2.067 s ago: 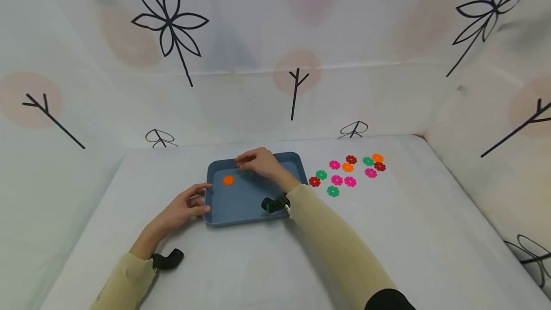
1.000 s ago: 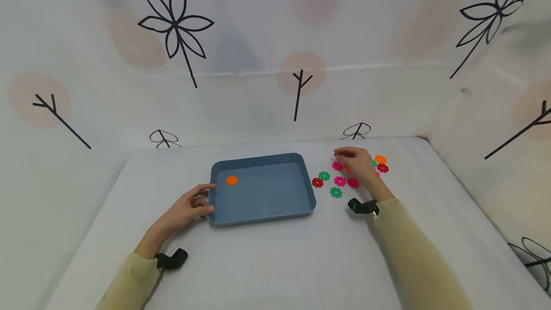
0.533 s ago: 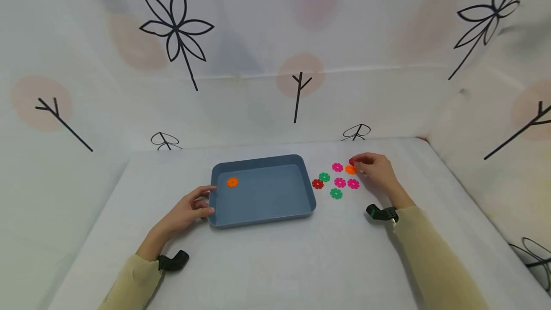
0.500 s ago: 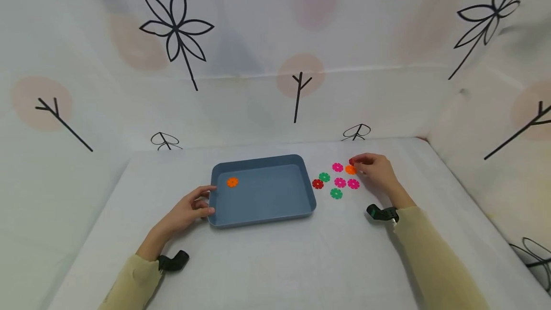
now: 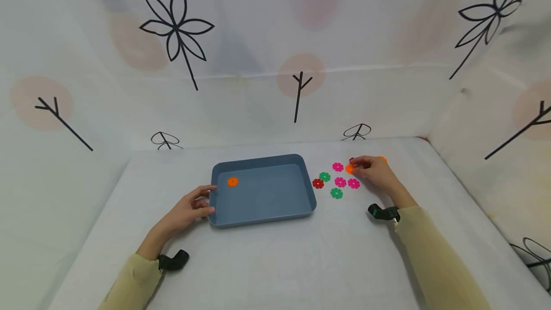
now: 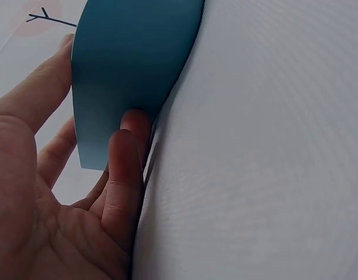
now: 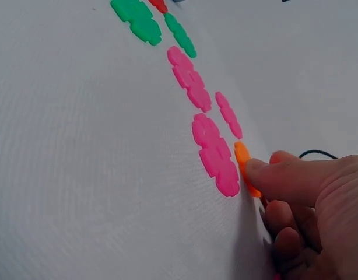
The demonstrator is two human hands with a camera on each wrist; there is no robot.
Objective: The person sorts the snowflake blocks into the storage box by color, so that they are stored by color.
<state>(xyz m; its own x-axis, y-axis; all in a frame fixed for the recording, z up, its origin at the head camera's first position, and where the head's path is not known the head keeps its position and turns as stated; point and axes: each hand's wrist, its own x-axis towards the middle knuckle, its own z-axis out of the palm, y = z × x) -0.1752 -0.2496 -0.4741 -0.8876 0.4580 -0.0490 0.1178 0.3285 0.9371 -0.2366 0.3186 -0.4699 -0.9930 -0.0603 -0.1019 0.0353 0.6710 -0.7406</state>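
Right wrist view: a right hand (image 7: 333, 201) touches an orange flower disc (image 7: 241, 154) on the tabletop (image 7: 97, 146), any pinch unclear; likely light, stiff and slick, it is best held by its notched edge. Fingers of the left hand (image 5: 185, 208) rest loosely against a blue tray (image 5: 267, 195).
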